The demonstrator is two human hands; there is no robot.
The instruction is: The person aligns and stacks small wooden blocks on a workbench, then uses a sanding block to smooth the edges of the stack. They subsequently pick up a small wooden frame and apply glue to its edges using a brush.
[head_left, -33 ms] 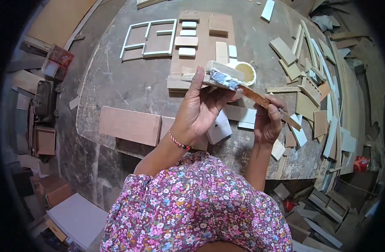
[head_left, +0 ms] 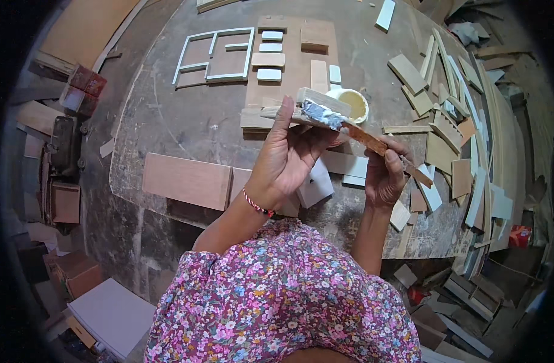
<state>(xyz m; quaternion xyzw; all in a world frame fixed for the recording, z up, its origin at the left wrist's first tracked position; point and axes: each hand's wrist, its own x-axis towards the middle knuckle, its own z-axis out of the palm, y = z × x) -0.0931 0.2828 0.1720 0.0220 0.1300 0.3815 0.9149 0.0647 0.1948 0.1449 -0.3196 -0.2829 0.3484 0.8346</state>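
My left hand (head_left: 283, 166) is closed around a pale wooden piece (head_left: 272, 113), its thumb up along the near side. In my right hand (head_left: 385, 175), pinched between thumb and fingers, is a thin brown wooden stick (head_left: 370, 142). White paste (head_left: 325, 115) coats the stick's far end, which lies against the wooden piece. Just beyond, partly hidden by the wood, stands a white tub (head_left: 365, 109) with a cream-coloured inside. My fingers hide part of the wooden piece.
A white-edged frame (head_left: 251, 57) and a brown board (head_left: 295, 57) bearing small white-topped blocks lie on the worktable (head_left: 150, 115). Nearer is a reddish wooden panel (head_left: 186, 181). Wood offcuts (head_left: 410, 74) are heaped on the right. A grey-white panel (head_left: 113, 314) sits low at left.
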